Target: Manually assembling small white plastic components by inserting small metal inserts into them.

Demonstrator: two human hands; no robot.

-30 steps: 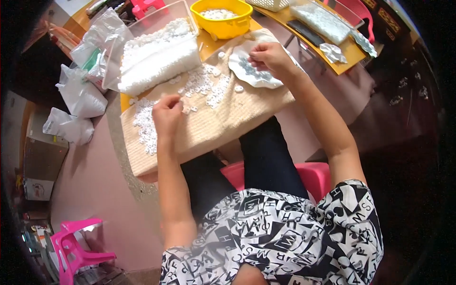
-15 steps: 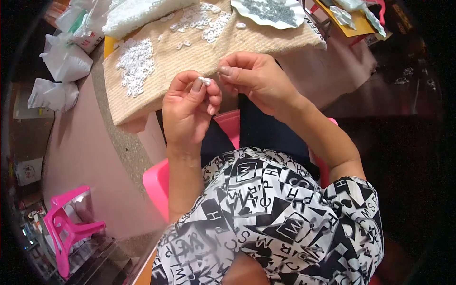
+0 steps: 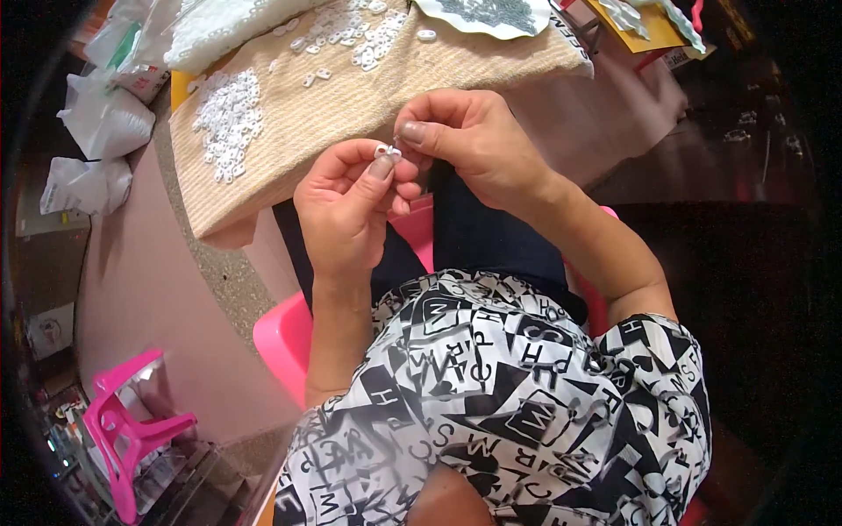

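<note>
My left hand [image 3: 346, 197] pinches a small white plastic piece [image 3: 387, 152] between thumb and forefinger, one hole of it facing up. Right beside it, my right hand [image 3: 474, 145] is closed in a pinch at the piece's edge. Something tiny and dark seems to sit at its fingertips, too small to name. Both hands are held over my lap, just off the table's near edge. On the beige cloth [image 3: 298, 118] lies a pile of similar white pieces [image 3: 230, 118] with holes, and several more are scattered [image 3: 368, 44] farther back.
A white scalloped plate [image 3: 432, 9] of small dark grey parts stands at the back. A large clear bag of white pieces [image 3: 219, 31] lies at the back left. White plastic bags [image 3: 110, 114] stand left of the table. A pink stool [image 3: 132, 430] is at lower left, a yellow table [image 3: 631, 39] at far right.
My hands have come closer together, and the right fingertips now meet the white piece. In my left fingers the piece has turned, showing a hole. The whole view has shifted slightly.
</note>
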